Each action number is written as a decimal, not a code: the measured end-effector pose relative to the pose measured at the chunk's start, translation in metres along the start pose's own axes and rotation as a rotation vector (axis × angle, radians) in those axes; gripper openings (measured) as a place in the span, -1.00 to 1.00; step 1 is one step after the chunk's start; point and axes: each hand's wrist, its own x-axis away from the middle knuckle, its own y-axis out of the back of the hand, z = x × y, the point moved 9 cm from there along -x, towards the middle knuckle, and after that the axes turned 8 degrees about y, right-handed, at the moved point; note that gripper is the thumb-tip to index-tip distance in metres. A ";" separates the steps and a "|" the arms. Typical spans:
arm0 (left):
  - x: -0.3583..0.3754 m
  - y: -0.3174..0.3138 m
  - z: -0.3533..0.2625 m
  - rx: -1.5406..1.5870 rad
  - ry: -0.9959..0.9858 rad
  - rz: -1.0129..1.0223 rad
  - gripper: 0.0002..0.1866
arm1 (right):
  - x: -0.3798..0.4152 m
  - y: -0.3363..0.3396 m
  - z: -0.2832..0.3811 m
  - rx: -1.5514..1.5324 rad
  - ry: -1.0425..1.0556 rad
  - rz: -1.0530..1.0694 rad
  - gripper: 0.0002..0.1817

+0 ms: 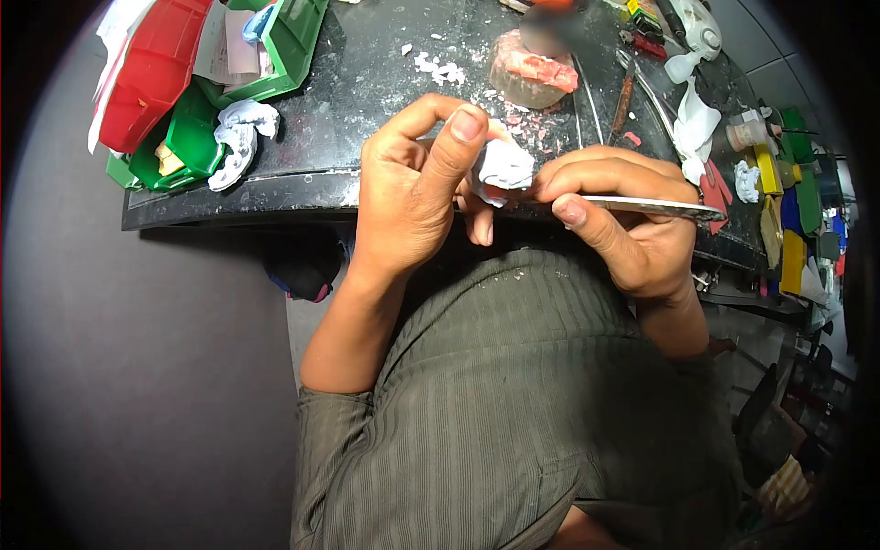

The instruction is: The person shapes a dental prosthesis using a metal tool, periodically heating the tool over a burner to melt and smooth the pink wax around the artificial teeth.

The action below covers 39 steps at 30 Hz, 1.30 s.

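Observation:
My left hand [408, 183] is closed around a small, lumpy white plaster cast [507, 167], which it holds up in front of the bench edge. A little pink shows at the underside of the cast. My right hand [642, 234] grips a slim metal hand tool [655, 207] between thumb and fingers. Its rounded end sticks out to the right past the palm, while the working end is hidden by the fingertips near the cast. Both hands are close together over my lap.
Green bins [284, 55] and a red bin [160, 69] stand at the left, beside a curved white plaster piece [240, 137]. Behind my hands is a round block with pink wax [536, 71]. White crumbs [438, 69] litter the dark bench [367, 110]. Tools and crumpled tissue [697, 119] lie right.

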 end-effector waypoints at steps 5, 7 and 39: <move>0.000 0.000 -0.001 0.015 0.011 -0.005 -0.50 | 0.000 -0.001 0.002 0.024 0.014 0.014 -0.93; 0.000 0.001 0.001 0.020 0.018 -0.003 -0.49 | 0.000 -0.001 0.001 0.023 -0.001 0.017 -0.93; -0.004 -0.002 0.003 0.061 0.154 -0.039 -0.44 | -0.003 -0.005 -0.004 -0.065 0.005 0.060 -0.96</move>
